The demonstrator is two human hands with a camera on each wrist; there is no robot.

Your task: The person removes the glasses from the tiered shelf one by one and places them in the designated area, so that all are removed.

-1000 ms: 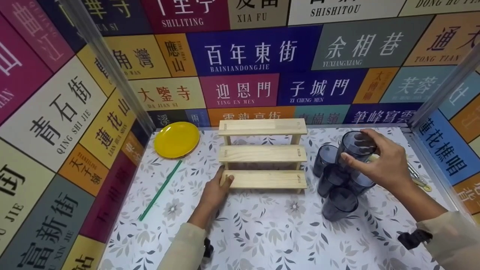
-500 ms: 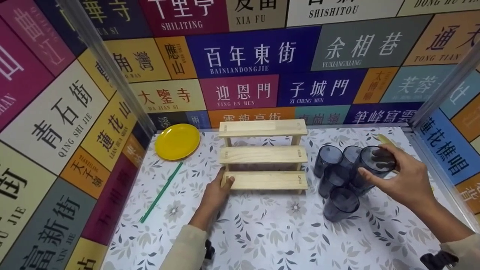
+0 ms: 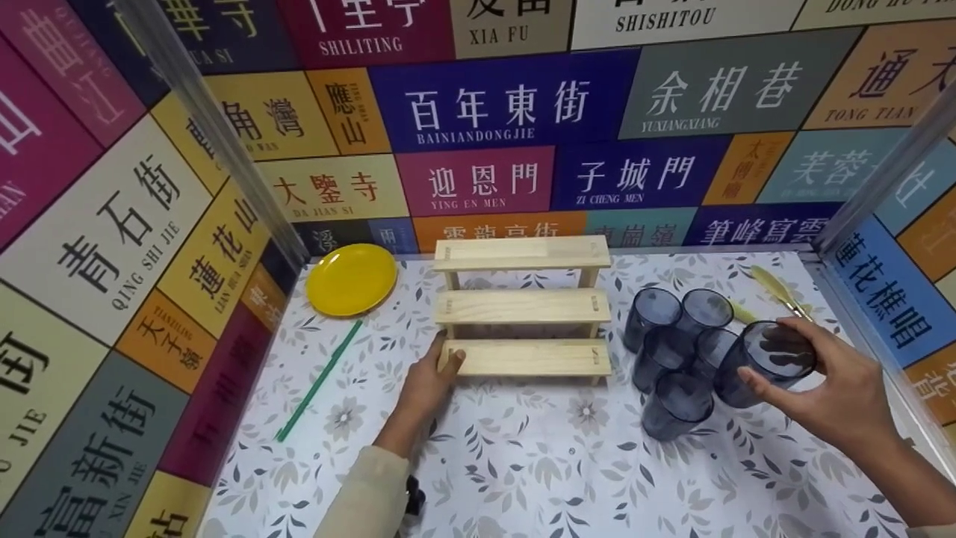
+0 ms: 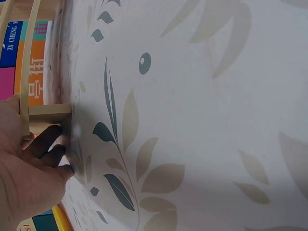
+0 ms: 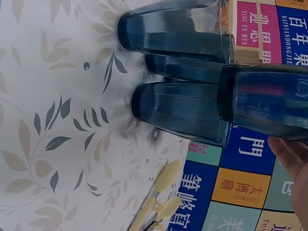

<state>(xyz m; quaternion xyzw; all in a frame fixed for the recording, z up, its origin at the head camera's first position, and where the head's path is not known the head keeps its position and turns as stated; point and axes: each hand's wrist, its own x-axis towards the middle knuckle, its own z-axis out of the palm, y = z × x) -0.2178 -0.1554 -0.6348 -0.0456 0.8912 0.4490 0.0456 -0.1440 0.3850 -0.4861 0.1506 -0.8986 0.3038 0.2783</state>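
Note:
My right hand [image 3: 840,381] grips a dark blue tinted drinking glass [image 3: 754,388] near its rim, thumb on the near side. In the right wrist view this glass [image 5: 264,98] hangs higher than the ones beside it. Several matching glasses [image 3: 678,403] stand upright in a tight group just left of it. At the left end of a three-tier wooden shelf [image 3: 526,357], my left hand [image 3: 426,385] holds the lowest board, thumb on top. The left wrist view shows its other fingers [image 4: 48,144] curled below the board, beside the shelf's leg.
A yellow plate [image 3: 351,280] lies at the back left, with a long green stick [image 3: 320,381] in front of it. Behind the glasses at right are yellow-headed utensils [image 3: 773,284], spoon-shaped in the right wrist view. Sign-printed walls [image 3: 485,112] enclose the flower-patterned table [image 3: 523,463].
My right hand has carried the glass from above the back of the group to the right and toward me, uncovering glasses behind it. The left hand and shelf stay put.

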